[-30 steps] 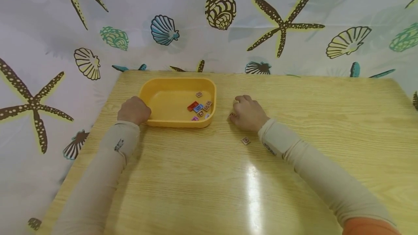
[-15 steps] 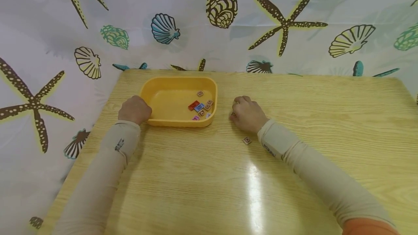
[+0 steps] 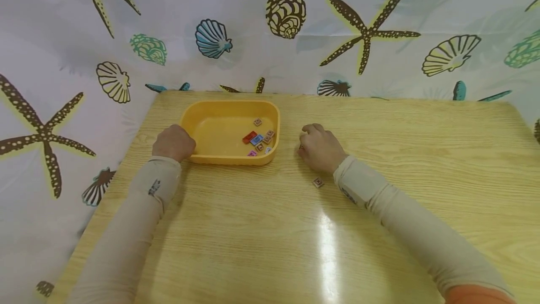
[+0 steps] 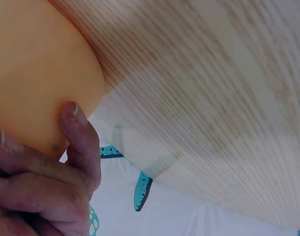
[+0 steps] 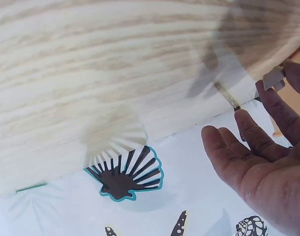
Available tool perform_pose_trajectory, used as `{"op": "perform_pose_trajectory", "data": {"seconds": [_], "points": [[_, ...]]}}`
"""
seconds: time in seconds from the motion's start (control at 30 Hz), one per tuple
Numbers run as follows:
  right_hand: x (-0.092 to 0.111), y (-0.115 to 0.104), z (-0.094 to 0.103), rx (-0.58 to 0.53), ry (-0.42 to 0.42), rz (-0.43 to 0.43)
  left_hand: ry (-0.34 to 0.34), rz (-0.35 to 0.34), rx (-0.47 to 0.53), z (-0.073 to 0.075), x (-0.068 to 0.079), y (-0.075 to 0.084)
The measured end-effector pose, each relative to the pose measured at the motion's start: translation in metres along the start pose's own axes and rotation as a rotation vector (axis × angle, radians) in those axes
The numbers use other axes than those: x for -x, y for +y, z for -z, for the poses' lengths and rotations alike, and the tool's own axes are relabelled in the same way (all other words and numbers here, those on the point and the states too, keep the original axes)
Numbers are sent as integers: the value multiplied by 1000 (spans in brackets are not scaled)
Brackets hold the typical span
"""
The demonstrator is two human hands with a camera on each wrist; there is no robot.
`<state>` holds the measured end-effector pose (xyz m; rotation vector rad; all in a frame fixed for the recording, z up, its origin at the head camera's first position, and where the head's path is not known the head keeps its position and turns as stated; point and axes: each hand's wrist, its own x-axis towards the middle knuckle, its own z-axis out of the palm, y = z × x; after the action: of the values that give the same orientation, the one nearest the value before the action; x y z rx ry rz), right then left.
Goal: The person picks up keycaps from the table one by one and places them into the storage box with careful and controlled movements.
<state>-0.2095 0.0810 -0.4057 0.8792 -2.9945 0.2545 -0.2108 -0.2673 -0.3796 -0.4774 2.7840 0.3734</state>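
A yellow plastic tray (image 3: 229, 159) stands on the table, small square tiles gathered at its right end. My left hand (image 3: 174, 142) grips the tray's left rim; in the left wrist view its curled fingers (image 4: 81, 142) lie against the outer wall. To the right of the tray, my right hand (image 3: 321, 148) is low over the table. It pinches a small pale tile (image 5: 274, 77) between thumb and index finger, the other fingers loosely extended. A brown patterned tile (image 3: 318, 182) lies on the table just nearer than this hand. The held tile's face is hidden.
Inside the tray are a red tile (image 3: 249, 137), a blue tile (image 3: 256, 140), a pink tile (image 3: 251, 153) and several brown ones. A white cloth with starfish and shells (image 3: 253, 69) hangs behind the wooden table (image 3: 236, 229).
The tile at my right fingertips, partly visible from the head a second ago, is now mostly hidden by the hand. Both hands stay almost in place, the left on the tray rim.
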Motion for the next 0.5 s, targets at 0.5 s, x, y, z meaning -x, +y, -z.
{"op": "perform_pose_trajectory", "data": {"seconds": [0.5], "points": [[-7, -12, 27, 7, 98, 68, 13, -16, -16, 2, 1, -1]]}}
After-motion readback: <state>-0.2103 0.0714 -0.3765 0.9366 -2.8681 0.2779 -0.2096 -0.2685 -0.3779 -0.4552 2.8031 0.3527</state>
